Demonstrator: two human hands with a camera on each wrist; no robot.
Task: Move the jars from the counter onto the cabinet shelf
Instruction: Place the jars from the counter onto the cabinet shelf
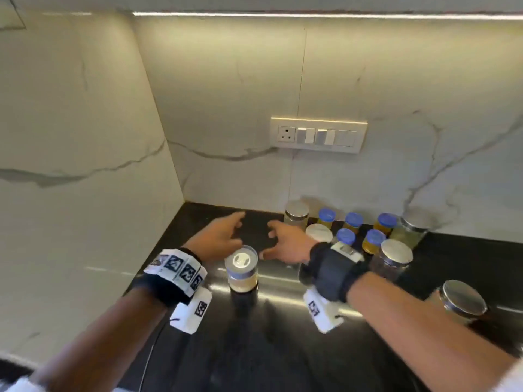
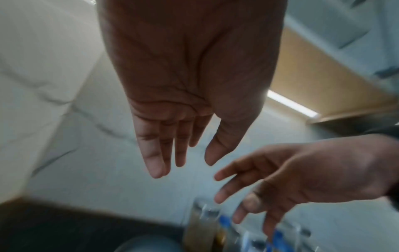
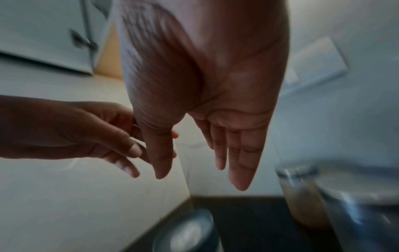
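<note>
fingers of both hands extended and loosely spread, holding nothing. left hand (image 1: 219, 236) sits centre-left of the head view, above the dark counter (image 1: 283, 349), fingertips pointing toward the back wall; left wrist view shows its palm flat, fingers (image 2: 159, 153) straight and close together, thumb apart from them. right hand (image 1: 285, 244) sits just right of it at frame centre, fingers slightly bent and splayed; right wrist view shows its fingers (image 3: 241, 162) straight, thumb set off to the side. the two hands are near each other, not touching as far as the head view shows. nearest jar (image 1: 242, 268), glass with a silver lid and pale brown contents, stands upright on the counter just below and between the two hands; neither hand touches it. remaining jars all stand on the counter right of centre: a silver-lidded glass jar (image 1: 296, 215) against the back wall, a white-lidded jar (image 1: 318, 233) partly behind the right wrist, five small blue-lidded jars (image 1: 353, 222) in a cluster, a tall clear jar (image 1: 410, 227) to their right, a silver-lidded jar (image 1: 392, 258) in front of those, and another silver-lidded jar (image 1: 460, 301) at lower right. switch plate (image 1: 318, 135) on the marble wall (image 1: 226, 94) above the jars. both wrist views blurred at the bottom edge; jar detail there unreadable.
</note>
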